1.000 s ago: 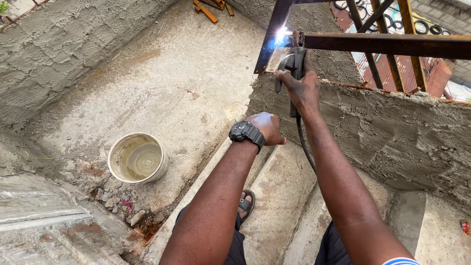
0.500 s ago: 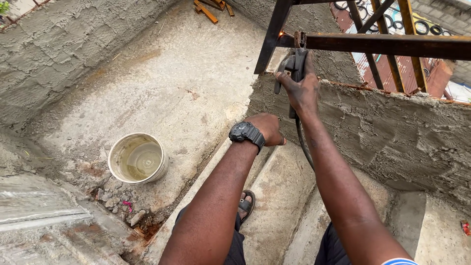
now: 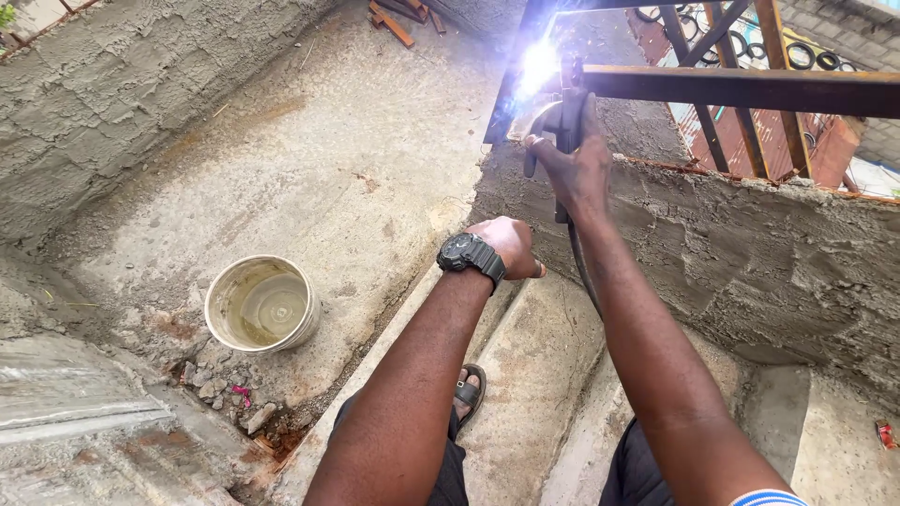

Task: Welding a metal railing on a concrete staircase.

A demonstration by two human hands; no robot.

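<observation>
- Soft, even daylight falls on the rough concrete around me, with only faint shadows
- A blue-white welding arc [image 3: 538, 67] flares near my right hand [image 3: 574, 173], blowing out the detail around it
- The view is sharp throughout; straight edges bow slightly toward the frame's borders

A rough concrete floor [image 3: 356, 169] fills the left and middle, bounded by a block wall [image 3: 122, 103] on the left and a plastered wall [image 3: 750, 253] on the right; concrete steps [image 3: 534, 375] run along its near right edge. On the floor stands a pale bucket [image 3: 262, 305] with murky water inside; small stones [image 3: 220, 389] and rust stains lie just beside it at the near edge; rusty metal offcuts [image 3: 394, 19] lie at the far end; a sandalled foot [image 3: 469, 392] rests on a step.
</observation>
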